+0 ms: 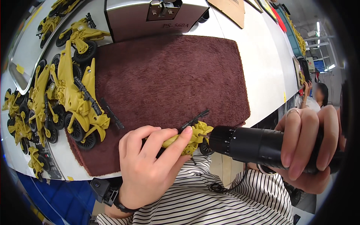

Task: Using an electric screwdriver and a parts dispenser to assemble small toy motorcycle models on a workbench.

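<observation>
Gripping a yellow toy motorcycle (189, 138) in your left hand (150, 168) over the brown mat's (168, 75) near edge, you pressed the black electric screwdriver (258, 146), right hand (311, 146) wrapped round it, vs. its side.

A brown mat (168, 75) covered the white bench (258, 63); finished yellow toy motorcycles (71, 93) lay beside a grey machine (150, 18).

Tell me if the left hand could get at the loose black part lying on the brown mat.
Probably not right away. The left hand is closed around a yellow toy motorcycle held against the electric screwdriver. The black part lies close by on the mat, with nothing between.
</observation>
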